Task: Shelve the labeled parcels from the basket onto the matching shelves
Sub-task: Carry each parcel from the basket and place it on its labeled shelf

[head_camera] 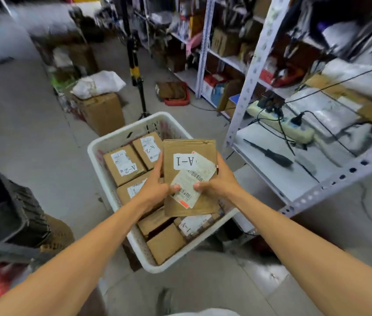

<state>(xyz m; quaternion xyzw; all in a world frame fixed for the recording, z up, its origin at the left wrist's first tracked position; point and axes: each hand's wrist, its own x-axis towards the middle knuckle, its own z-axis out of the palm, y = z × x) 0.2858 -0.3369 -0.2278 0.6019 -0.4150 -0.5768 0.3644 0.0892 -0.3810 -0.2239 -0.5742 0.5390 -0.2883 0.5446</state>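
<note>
I hold a brown cardboard parcel [189, 151] marked A-1 above the white basket [116, 140], its label facing me upside down. My left hand [155, 185] grips its left edge and my right hand [219, 181] its right edge, both thumbs on the barcode sticker. Inside the basket lie several more brown parcels: two marked A-2 [124, 164] at the far end, another marked A-1 [194, 224] near the right wall, and a plain one [165, 246] at the near end. A white metal shelf [269, 174] stands to the right.
On the shelf lie a black screwdriver [269, 153] and a power strip [294, 128] with cables. A black bin [5, 210] stands at left, a cardboard box [103, 112] with a white bag beyond the basket, a tripod [137, 71] behind, and further stocked shelving at back right.
</note>
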